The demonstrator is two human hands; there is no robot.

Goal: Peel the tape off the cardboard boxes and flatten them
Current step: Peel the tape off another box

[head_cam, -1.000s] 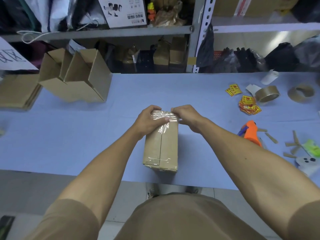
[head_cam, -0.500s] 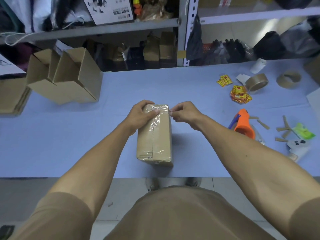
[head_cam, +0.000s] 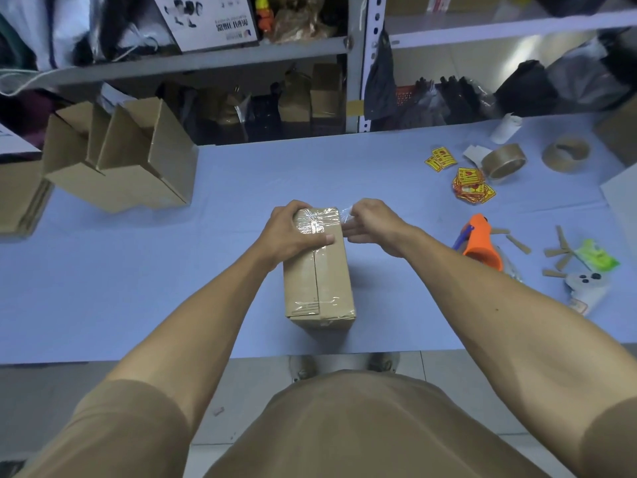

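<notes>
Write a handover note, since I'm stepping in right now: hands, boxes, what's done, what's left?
Left hand holds down the far end of the sealed box on the table.
Right hand pinches a lifted end of clear tape at the box's far right corner.
Done: tape started there only.
Left: finish peeling, flatten this box; opened boxes at far left stand unflattened.

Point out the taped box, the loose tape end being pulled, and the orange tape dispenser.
taped box [head_cam: 319, 281], head view, on its top face.
loose tape end [head_cam: 345, 213], head view, on the lifted clear strip.
orange tape dispenser [head_cam: 481, 244], head view, on its orange body.
</notes>
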